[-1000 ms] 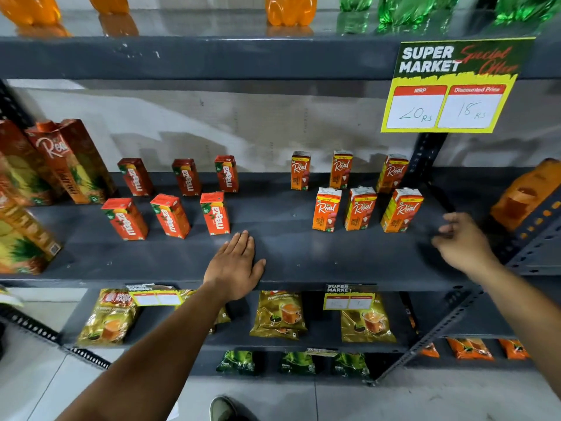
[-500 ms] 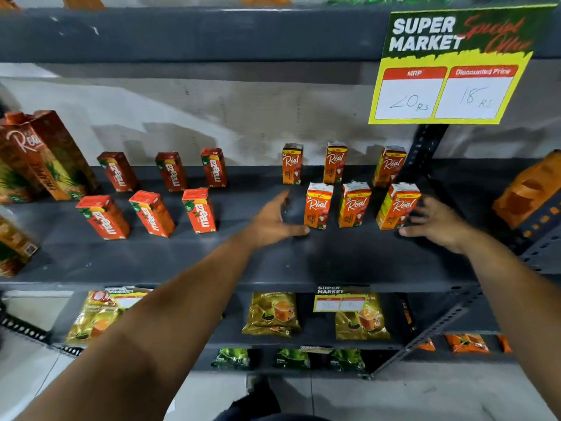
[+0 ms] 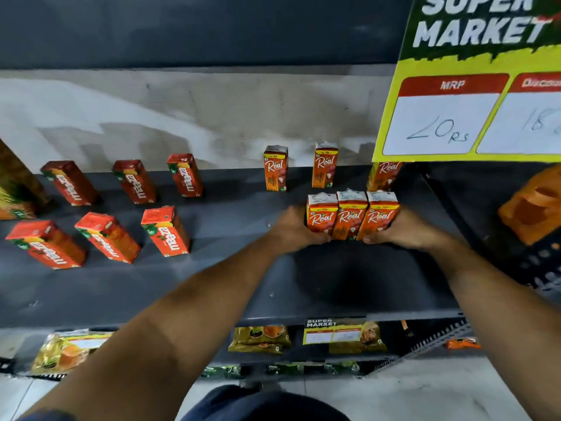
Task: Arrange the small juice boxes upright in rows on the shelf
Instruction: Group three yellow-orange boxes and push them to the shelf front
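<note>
Three orange Real juice boxes [image 3: 350, 215] stand upright, pressed side by side in the front row on the dark grey shelf [image 3: 230, 287]. My left hand [image 3: 293, 230] presses against the left box and my right hand [image 3: 403, 229] against the right box, squeezing the row between them. Behind them stand three more Real boxes [image 3: 275, 168], spaced apart, the rightmost partly hidden by the price sign. On the left half of the shelf, several red Maaza boxes [image 3: 165, 232] stand in two rows with gaps.
A yellow-green price sign [image 3: 473, 86] hangs from the upper shelf at the right. A large juice carton [image 3: 15, 189] stands at the far left, an orange object [image 3: 534, 205] at the far right. Snack packets [image 3: 261, 338] fill the shelf below.
Both hands moved in from the shelf front to the three front Real boxes, which now touch each other. The camera has come closer to the shelf.
</note>
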`<move>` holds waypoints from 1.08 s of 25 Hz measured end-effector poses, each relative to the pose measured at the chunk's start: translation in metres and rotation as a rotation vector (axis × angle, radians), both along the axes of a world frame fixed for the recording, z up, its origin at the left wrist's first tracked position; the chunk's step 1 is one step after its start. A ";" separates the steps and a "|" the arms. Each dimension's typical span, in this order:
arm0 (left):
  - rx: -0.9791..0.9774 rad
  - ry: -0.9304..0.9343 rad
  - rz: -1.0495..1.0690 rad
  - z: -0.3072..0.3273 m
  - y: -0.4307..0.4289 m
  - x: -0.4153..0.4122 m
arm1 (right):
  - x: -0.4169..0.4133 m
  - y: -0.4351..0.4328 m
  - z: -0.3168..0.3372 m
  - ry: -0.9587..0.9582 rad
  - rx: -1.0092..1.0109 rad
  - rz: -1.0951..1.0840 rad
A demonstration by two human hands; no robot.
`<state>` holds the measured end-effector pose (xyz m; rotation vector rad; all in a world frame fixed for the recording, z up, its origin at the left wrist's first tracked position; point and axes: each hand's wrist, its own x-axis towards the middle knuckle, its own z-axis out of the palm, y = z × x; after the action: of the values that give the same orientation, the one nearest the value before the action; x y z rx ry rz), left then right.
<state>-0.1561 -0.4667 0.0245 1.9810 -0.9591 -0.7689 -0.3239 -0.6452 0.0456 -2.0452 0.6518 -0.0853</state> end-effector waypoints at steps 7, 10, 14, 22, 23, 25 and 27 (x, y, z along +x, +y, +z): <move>-0.007 0.125 0.090 -0.010 -0.006 -0.005 | 0.004 0.007 -0.017 0.015 -0.025 -0.109; 0.020 0.104 0.095 -0.014 -0.002 -0.013 | -0.005 0.013 -0.020 0.019 -0.010 -0.118; 0.028 0.067 0.072 -0.011 0.020 -0.038 | -0.030 0.031 -0.024 0.020 -0.054 -0.100; 0.007 0.089 0.092 -0.012 0.057 -0.086 | -0.072 0.066 -0.021 0.021 -0.072 -0.057; 0.008 0.102 0.100 -0.011 0.058 -0.088 | -0.073 0.067 -0.021 0.030 -0.074 -0.060; 0.003 0.115 0.107 -0.009 0.061 -0.092 | -0.074 0.069 -0.019 0.027 -0.083 -0.056; 0.001 0.117 0.106 -0.008 0.061 -0.093 | -0.075 0.068 -0.019 0.019 -0.084 -0.058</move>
<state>-0.2486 -0.4060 0.0162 1.9484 -0.7793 -0.8158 -0.3986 -0.5768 0.0269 -2.1098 0.7298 -0.1293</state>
